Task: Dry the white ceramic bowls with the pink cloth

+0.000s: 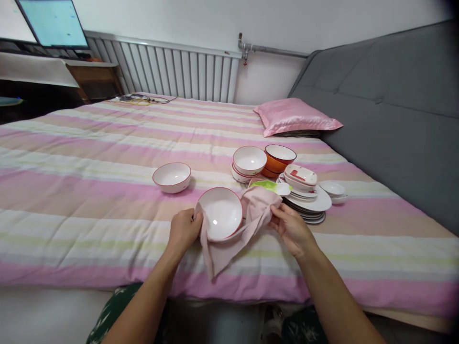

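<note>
A white bowl with a red rim [222, 212] is tilted toward me above the bed's near side. My left hand [184, 230] is closed on its left edge, with part of a pink cloth [229, 251] between the fingers and the bowl. The cloth runs under the bowl's front and up to the right. There my right hand [292, 229] pinches the bunched cloth between thumb and fingers, apart from the bowl. A second red-rimmed bowl [172, 177] sits alone to the left on the striped bedspread.
Right of centre stand stacked white bowls [250, 160], orange bowls [280, 154], and a pile of plates [321, 200] topped by square dishes [301, 175]. Small white dishes [333, 188] lie beyond. A green-and-white piece [270, 187] lies behind the cloth. A pink pillow [296, 116] rests by the grey headboard [380, 86].
</note>
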`<state>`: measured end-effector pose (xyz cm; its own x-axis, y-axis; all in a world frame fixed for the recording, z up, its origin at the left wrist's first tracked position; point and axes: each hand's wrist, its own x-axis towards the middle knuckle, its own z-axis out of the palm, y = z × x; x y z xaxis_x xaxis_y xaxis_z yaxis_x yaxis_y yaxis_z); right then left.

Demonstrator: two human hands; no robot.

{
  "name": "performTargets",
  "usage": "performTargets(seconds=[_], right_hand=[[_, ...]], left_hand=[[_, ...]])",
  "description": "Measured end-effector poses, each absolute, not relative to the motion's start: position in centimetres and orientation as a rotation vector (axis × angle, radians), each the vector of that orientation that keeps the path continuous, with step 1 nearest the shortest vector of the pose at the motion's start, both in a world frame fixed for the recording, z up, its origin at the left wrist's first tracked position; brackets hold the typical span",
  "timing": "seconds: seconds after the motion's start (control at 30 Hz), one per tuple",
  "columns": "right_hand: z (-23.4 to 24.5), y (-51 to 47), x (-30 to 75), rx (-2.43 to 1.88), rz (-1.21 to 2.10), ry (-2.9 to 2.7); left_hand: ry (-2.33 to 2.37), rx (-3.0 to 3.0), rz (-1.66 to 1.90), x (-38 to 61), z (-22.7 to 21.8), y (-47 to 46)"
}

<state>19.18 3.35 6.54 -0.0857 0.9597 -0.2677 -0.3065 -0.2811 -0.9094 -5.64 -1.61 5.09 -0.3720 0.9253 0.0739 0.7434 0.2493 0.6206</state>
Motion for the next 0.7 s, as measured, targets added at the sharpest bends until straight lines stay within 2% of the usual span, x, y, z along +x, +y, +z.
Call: performTargets(seconds=[0.23,0.53,0.7], right_hand=[[5.9,3.9,19.3,-1.117,1.629,-0.548],[3.4,3.8,18.0,-1.327,1.591,-0.847],[2.9,3.6,16.8,-1.325,1.573,-0.854]], left_hand=[[1.988,1.466,0.982,-6.3,4.8,-1.8],[1.528,0.932,1.310,-6.5,6.2,-2.1],[1.410,0.859,1.300,-7.5,6.6,-2.3]])
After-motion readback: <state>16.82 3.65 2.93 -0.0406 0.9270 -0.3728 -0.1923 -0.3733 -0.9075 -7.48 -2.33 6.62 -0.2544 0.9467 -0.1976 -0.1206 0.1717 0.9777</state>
